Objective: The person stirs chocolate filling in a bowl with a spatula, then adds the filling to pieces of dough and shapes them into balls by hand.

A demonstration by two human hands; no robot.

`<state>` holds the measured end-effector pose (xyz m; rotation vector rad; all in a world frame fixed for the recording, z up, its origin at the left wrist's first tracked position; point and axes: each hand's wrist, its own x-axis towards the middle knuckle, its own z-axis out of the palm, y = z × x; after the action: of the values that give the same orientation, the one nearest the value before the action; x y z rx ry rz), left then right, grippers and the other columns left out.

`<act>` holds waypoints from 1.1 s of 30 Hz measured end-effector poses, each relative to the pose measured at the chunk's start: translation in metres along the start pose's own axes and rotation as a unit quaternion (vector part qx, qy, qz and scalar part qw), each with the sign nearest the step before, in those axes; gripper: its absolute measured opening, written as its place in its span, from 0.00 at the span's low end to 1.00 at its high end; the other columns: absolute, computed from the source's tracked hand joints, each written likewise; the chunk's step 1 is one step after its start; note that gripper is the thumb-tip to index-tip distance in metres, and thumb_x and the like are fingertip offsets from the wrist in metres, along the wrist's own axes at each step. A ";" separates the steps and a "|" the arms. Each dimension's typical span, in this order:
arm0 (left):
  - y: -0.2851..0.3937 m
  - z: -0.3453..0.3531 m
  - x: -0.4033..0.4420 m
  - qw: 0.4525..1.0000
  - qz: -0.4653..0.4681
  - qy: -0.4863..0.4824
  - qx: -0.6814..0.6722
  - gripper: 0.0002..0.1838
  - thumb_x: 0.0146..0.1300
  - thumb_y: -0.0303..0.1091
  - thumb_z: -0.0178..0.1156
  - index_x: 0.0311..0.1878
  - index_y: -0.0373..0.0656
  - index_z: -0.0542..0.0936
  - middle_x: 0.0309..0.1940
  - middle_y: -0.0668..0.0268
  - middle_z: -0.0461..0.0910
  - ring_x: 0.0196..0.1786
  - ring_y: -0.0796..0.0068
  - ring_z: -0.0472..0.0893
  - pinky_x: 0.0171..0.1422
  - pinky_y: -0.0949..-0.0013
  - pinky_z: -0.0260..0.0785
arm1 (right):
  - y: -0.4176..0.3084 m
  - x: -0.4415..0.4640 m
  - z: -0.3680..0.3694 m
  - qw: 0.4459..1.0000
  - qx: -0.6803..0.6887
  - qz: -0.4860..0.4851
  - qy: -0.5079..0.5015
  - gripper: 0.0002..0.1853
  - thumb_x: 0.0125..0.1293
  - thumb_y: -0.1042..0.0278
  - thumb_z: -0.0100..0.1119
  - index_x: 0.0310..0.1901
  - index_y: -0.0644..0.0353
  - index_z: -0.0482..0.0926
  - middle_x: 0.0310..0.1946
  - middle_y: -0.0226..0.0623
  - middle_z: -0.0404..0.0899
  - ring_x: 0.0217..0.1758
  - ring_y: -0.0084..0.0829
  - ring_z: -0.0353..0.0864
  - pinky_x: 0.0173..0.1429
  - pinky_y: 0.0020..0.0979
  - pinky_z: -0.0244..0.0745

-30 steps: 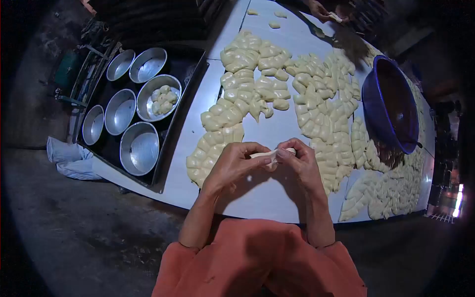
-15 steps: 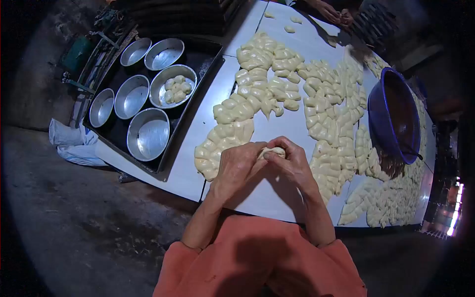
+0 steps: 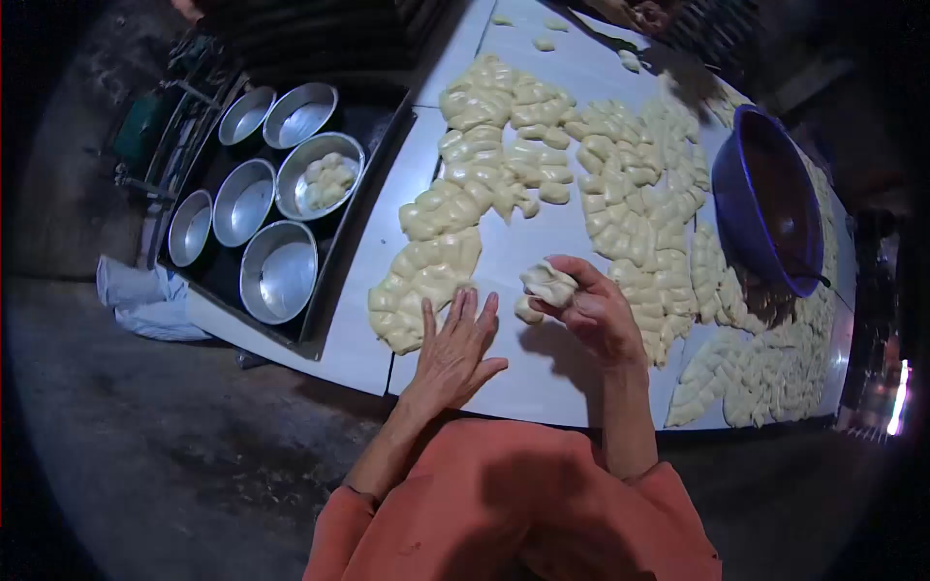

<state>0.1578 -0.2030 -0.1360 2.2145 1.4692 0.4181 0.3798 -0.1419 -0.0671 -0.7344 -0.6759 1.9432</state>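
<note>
My right hand (image 3: 603,315) grips a creased, pale dough piece (image 3: 549,285) between thumb and fingers, above the white tabletop. A smaller dough lump (image 3: 528,310) shows just below it; whether it is held or lies on the table I cannot tell. My left hand (image 3: 455,349) is open, fingers spread, its fingertips at the edge of a scored dough slab (image 3: 417,290). More scored dough (image 3: 620,218) lies to the right of the middle. At the left, a round metal pan (image 3: 288,184) contains a cluster of dough balls (image 3: 329,181).
A black tray (image 3: 363,228) at the left carries several round pans (image 3: 279,273). A purple basin (image 3: 741,223) stands at the right among more dough pieces (image 3: 765,378). Another person's hand (image 3: 651,15) shows at the far edge. White sacks (image 3: 145,300) lie left of the table.
My hands have separated. The left has come off the dough piece and spread out at the left slab, while the right keeps the dough. The view has shifted slightly.
</note>
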 end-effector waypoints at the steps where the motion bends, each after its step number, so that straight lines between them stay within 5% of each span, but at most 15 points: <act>1: 0.005 -0.006 0.002 0.999 -0.005 -0.022 0.025 0.45 0.61 0.56 0.65 0.77 0.48 0.59 0.75 0.42 0.54 0.78 0.44 0.54 0.74 0.24 0.36 | -0.002 0.002 -0.002 0.998 -0.029 0.020 0.051 0.26 0.62 0.69 0.63 0.62 0.67 0.73 0.50 0.44 0.82 0.51 0.34 0.83 0.60 0.37 0.79; 4: 0.022 -0.021 0.011 0.993 0.033 0.077 0.085 0.45 0.58 0.55 0.67 0.75 0.47 0.63 0.76 0.43 0.54 0.78 0.43 0.53 0.72 0.22 0.36 | 0.004 0.000 -0.017 0.991 -0.065 0.023 0.119 0.21 0.66 0.73 0.61 0.61 0.66 0.74 0.47 0.42 0.83 0.47 0.29 0.84 0.52 0.30 0.82; 5: 0.036 -0.034 0.019 0.994 0.009 0.093 0.059 0.43 0.55 0.53 0.71 0.71 0.44 0.69 0.73 0.45 0.61 0.73 0.46 0.64 0.72 0.31 0.51 | 0.008 -0.004 -0.022 0.989 -0.067 0.018 0.127 0.20 0.67 0.73 0.60 0.60 0.65 0.74 0.46 0.42 0.83 0.45 0.27 0.85 0.49 0.28 0.83; 8: 0.055 -0.037 0.054 0.971 -0.012 0.115 -0.208 0.37 0.53 0.49 0.74 0.64 0.41 0.76 0.64 0.48 0.74 0.62 0.52 0.77 0.64 0.50 0.70 | 0.015 -0.009 -0.023 0.988 -0.089 0.008 0.122 0.16 0.68 0.72 0.61 0.55 0.64 0.76 0.42 0.40 0.84 0.40 0.24 0.85 0.41 0.24 0.84; 9: 0.065 -0.038 0.067 0.961 -0.045 0.092 -0.258 0.30 0.54 0.44 0.75 0.57 0.36 0.81 0.49 0.54 0.84 0.48 0.62 0.85 0.50 0.66 0.77 | 0.019 -0.009 -0.024 0.986 -0.099 -0.012 0.132 0.14 0.68 0.70 0.63 0.52 0.64 0.76 0.40 0.38 0.84 0.38 0.24 0.85 0.40 0.24 0.83; 10: 0.064 -0.031 0.076 0.913 -0.104 0.028 -0.393 0.23 0.58 0.40 0.73 0.52 0.35 0.83 0.43 0.56 0.87 0.46 0.68 0.85 0.48 0.68 0.77 | 0.012 -0.014 -0.024 0.988 -0.094 0.002 0.126 0.14 0.68 0.68 0.64 0.51 0.64 0.77 0.40 0.37 0.84 0.38 0.22 0.85 0.38 0.22 0.82; 12: 0.072 -0.025 0.089 0.863 -0.151 -0.016 -0.481 0.17 0.60 0.35 0.72 0.50 0.36 0.85 0.41 0.61 0.87 0.44 0.76 0.83 0.52 0.68 0.75 | -0.002 -0.022 -0.036 0.972 -0.172 0.017 0.159 0.15 0.68 0.67 0.66 0.51 0.65 0.77 0.39 0.35 0.84 0.38 0.20 0.83 0.40 0.20 0.79; 15: 0.073 -0.007 0.101 0.837 -0.166 -0.088 -0.514 0.23 0.64 0.34 0.69 0.60 0.35 0.80 0.49 0.58 0.85 0.51 0.72 0.83 0.57 0.68 0.74 | 0.008 -0.028 -0.064 0.911 -0.304 -0.136 0.244 0.15 0.67 0.68 0.66 0.50 0.66 0.76 0.40 0.35 0.83 0.41 0.18 0.81 0.42 0.19 0.77; 18: 0.103 0.023 0.115 0.876 -0.051 0.038 -0.479 0.34 0.65 0.40 0.68 0.70 0.34 0.69 0.55 0.51 0.83 0.52 0.66 0.85 0.52 0.70 0.77 | -0.011 -0.043 -0.077 0.932 -0.217 -0.157 0.244 0.16 0.67 0.70 0.67 0.51 0.67 0.76 0.43 0.35 0.82 0.44 0.18 0.80 0.46 0.20 0.76; 19: 0.110 0.030 0.131 0.929 0.087 0.129 -0.336 0.40 0.67 0.42 0.66 0.75 0.36 0.60 0.60 0.50 0.79 0.54 0.64 0.84 0.51 0.70 0.77 | -0.019 -0.045 -0.075 0.924 -0.207 -0.210 0.244 0.16 0.65 0.73 0.67 0.52 0.66 0.75 0.44 0.35 0.81 0.46 0.19 0.80 0.48 0.21 0.77; 24: 0.172 0.057 0.164 0.864 0.210 0.114 -0.444 0.41 0.62 0.56 0.67 0.67 0.31 0.72 0.61 0.48 0.78 0.49 0.64 0.85 0.51 0.68 0.77 | -0.052 -0.067 -0.071 0.952 0.098 -0.242 0.157 0.15 0.66 0.77 0.64 0.53 0.63 0.74 0.42 0.32 0.81 0.45 0.21 0.82 0.49 0.22 0.78; 26: 0.207 0.080 0.179 0.780 0.179 0.175 -0.573 0.46 0.64 0.59 0.65 0.71 0.29 0.65 0.61 0.48 0.77 0.52 0.63 0.84 0.55 0.65 0.76 | -0.071 -0.076 -0.077 0.946 0.135 -0.233 0.181 0.12 0.67 0.74 0.64 0.51 0.62 0.75 0.40 0.31 0.82 0.42 0.21 0.82 0.47 0.21 0.78; 29: 0.244 0.105 0.193 0.708 0.159 0.153 -0.671 0.44 0.64 0.48 0.69 0.72 0.30 0.62 0.62 0.49 0.75 0.53 0.65 0.82 0.54 0.65 0.76 | -0.103 -0.085 -0.103 0.948 0.137 -0.232 0.170 0.08 0.70 0.70 0.61 0.47 0.60 0.76 0.37 0.30 0.81 0.40 0.21 0.82 0.46 0.23 0.78; 31: 0.259 0.109 0.194 0.690 0.063 0.014 -0.721 0.41 0.65 0.42 0.68 0.73 0.31 0.60 0.61 0.51 0.75 0.55 0.66 0.81 0.56 0.65 0.75 | -0.127 -0.089 -0.125 0.953 0.129 -0.241 0.130 0.07 0.71 0.69 0.60 0.47 0.59 0.75 0.38 0.30 0.81 0.40 0.21 0.82 0.47 0.24 0.78; 33: 0.264 0.111 0.191 0.645 -0.051 -0.086 -0.758 0.33 0.70 0.33 0.63 0.72 0.33 0.61 0.58 0.53 0.76 0.56 0.68 0.80 0.58 0.68 0.75 | -0.167 -0.084 -0.144 0.887 -0.016 -0.378 0.265 0.07 0.71 0.69 0.59 0.47 0.59 0.75 0.39 0.28 0.80 0.38 0.20 0.81 0.46 0.24 0.77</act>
<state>0.4933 -0.1368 -0.0926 0.7145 0.5352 0.8999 0.6117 -0.1233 -0.0276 -0.8181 -0.5339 0.9589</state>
